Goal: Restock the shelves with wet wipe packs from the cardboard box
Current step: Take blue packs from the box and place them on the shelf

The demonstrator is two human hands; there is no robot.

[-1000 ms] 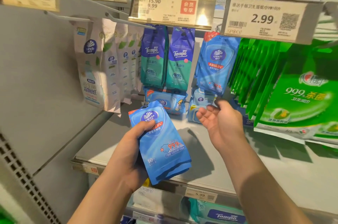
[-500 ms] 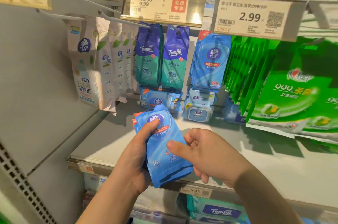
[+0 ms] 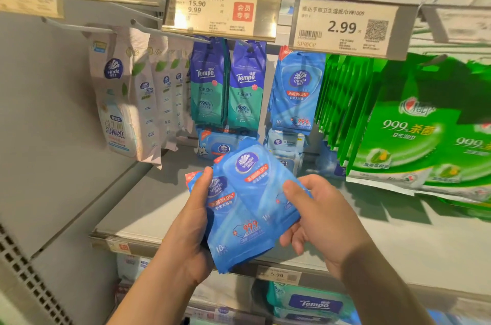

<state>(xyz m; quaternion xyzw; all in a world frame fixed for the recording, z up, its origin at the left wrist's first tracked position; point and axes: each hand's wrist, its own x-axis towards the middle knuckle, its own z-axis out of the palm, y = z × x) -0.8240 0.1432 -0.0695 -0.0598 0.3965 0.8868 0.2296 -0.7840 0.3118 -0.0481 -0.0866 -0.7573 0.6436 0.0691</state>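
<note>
A small stack of blue Vinda wet wipe packs (image 3: pixel 233 221) sits in my left hand (image 3: pixel 191 234), thumb across its upper left. My right hand (image 3: pixel 318 215) pinches the top blue pack (image 3: pixel 255 181) at its right edge; that pack is fanned up and to the right off the stack. Both hands hover in front of the grey shelf (image 3: pixel 148 208). Matching blue Vinda packs (image 3: pixel 296 91) hang on a hook under the 2.99 price tag (image 3: pixel 342 26). The cardboard box is out of view.
Left of the blue packs hang Tempo packs (image 3: pixel 228 85) and white Vinda packs (image 3: pixel 125 101). Green packs (image 3: pixel 398 123) crowd the hooks on the right. Lidded wipe packs (image 3: pixel 220 145) lie at the shelf's back. Bare hooks (image 3: pixel 148 30) jut forward at upper left.
My right hand came back from the hanging packs and took hold of the top pack. That pack has slid up and right off the stack in my left hand.
</note>
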